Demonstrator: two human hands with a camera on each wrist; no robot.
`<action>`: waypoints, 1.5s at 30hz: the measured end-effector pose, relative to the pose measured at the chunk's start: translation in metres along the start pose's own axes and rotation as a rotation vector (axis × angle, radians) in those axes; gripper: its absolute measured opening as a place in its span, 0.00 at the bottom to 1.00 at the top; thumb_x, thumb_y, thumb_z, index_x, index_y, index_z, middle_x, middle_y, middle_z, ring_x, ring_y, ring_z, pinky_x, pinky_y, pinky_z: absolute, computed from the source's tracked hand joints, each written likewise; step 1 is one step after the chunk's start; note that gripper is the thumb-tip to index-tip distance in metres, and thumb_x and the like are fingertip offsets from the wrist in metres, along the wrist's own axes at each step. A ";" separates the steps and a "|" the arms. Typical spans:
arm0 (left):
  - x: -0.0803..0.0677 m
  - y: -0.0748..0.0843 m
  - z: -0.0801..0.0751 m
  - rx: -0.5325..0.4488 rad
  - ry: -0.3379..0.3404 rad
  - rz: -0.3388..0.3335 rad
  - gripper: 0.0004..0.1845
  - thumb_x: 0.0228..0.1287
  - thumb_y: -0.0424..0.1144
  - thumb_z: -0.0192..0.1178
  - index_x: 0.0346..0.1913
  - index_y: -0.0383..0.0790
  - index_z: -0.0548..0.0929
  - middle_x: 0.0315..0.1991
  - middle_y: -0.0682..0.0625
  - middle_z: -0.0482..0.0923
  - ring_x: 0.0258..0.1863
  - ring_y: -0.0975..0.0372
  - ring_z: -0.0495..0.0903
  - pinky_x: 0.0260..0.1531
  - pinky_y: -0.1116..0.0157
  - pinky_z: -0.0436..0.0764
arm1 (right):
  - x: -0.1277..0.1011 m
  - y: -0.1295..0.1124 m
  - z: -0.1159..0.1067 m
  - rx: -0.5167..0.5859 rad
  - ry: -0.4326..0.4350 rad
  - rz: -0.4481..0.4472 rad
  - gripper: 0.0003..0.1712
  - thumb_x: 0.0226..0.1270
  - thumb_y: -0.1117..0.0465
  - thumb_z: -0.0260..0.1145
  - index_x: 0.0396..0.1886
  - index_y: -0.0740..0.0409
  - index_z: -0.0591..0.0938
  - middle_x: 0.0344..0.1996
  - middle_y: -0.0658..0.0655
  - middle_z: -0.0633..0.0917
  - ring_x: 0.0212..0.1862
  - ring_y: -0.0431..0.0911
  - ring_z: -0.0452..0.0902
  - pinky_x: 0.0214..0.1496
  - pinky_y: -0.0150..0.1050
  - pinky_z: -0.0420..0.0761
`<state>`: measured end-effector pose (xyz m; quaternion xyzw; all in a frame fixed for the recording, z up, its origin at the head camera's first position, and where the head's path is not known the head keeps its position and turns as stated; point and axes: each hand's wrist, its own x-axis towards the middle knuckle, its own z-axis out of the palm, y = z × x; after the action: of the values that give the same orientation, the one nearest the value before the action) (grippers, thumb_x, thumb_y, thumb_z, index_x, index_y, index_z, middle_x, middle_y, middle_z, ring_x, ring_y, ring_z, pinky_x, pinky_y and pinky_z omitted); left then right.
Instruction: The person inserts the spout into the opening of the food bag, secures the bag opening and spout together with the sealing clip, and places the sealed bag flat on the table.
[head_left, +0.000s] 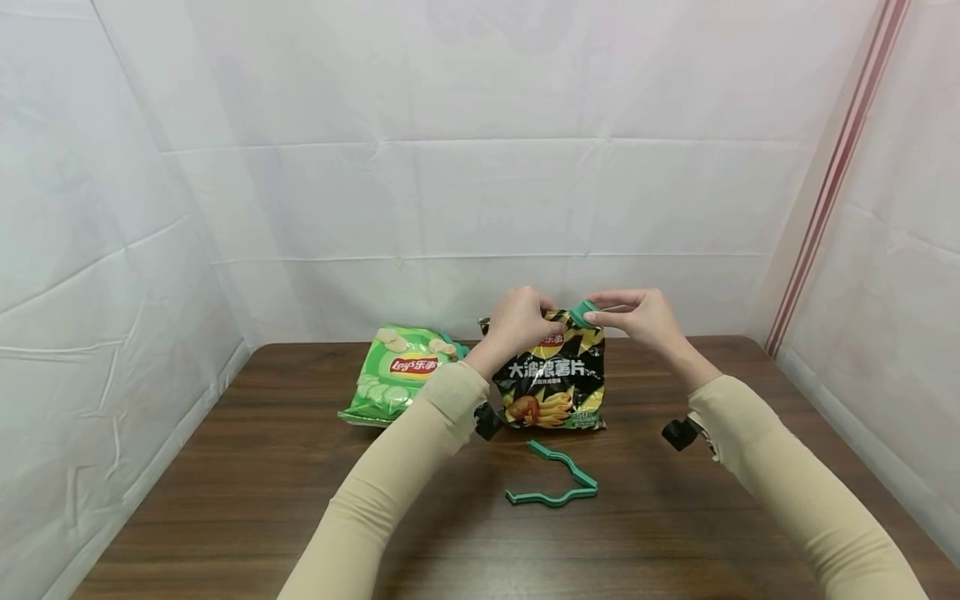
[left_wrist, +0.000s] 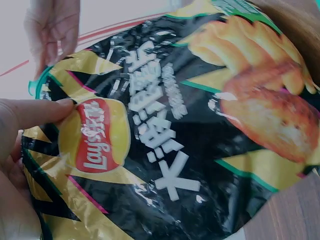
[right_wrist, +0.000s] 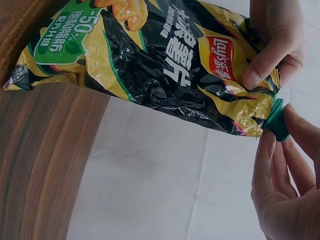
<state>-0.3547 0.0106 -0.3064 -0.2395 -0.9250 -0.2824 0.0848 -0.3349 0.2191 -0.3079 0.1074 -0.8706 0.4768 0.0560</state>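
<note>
A black and yellow bag of potato chips (head_left: 551, 392) stands upright on the table, its printed front facing me. My left hand (head_left: 516, 327) pinches the bag's top edge, with the thumb laid over the front beside the yellow and red logo (left_wrist: 95, 135). At the bag's top right corner, my right hand (head_left: 647, 318) holds a green bag clip (right_wrist: 276, 120) between thumb and fingers. The clip's end meets the bag's top edge there; behind the bag, the rest of the clip is hidden.
Left of the black bag leans a green chip bag (head_left: 382, 385) with a teal clip (head_left: 453, 346) at its upper right. Another green clip (head_left: 555, 501) lies unfolded on the wooden table (head_left: 300, 467) in front. White cloth (head_left: 480, 200) hangs behind the table.
</note>
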 end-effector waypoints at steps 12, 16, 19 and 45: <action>0.000 -0.004 0.007 -0.006 0.052 0.024 0.10 0.55 0.45 0.68 0.39 0.47 0.89 0.24 0.56 0.85 0.13 0.68 0.73 0.13 0.73 0.66 | -0.003 0.004 0.001 0.029 0.006 -0.008 0.30 0.55 0.43 0.71 0.54 0.53 0.82 0.53 0.62 0.82 0.54 0.56 0.79 0.55 0.55 0.75; -0.001 -0.002 0.006 0.004 0.065 0.028 0.09 0.55 0.45 0.68 0.38 0.48 0.89 0.24 0.56 0.85 0.13 0.68 0.73 0.13 0.73 0.65 | -0.005 0.004 0.000 0.025 0.024 -0.019 0.30 0.53 0.41 0.71 0.53 0.50 0.83 0.52 0.60 0.83 0.54 0.54 0.79 0.53 0.53 0.77; -0.002 -0.002 0.006 0.006 0.068 0.032 0.09 0.55 0.46 0.68 0.37 0.48 0.89 0.23 0.56 0.85 0.13 0.68 0.73 0.13 0.73 0.65 | -0.006 0.004 0.000 0.026 0.038 -0.026 0.28 0.53 0.42 0.72 0.52 0.49 0.83 0.51 0.58 0.84 0.53 0.51 0.80 0.50 0.48 0.78; -0.003 -0.004 0.005 0.019 0.068 0.024 0.14 0.54 0.47 0.67 0.44 0.49 0.88 0.37 0.53 0.87 0.14 0.69 0.73 0.13 0.73 0.63 | -0.043 0.014 -0.006 0.048 0.156 -0.104 0.23 0.64 0.49 0.65 0.54 0.56 0.80 0.52 0.59 0.82 0.40 0.28 0.80 0.41 0.28 0.79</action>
<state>-0.3544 0.0090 -0.3136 -0.2400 -0.9214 -0.2806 0.1216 -0.2965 0.2368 -0.3244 0.1161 -0.8453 0.5007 0.1456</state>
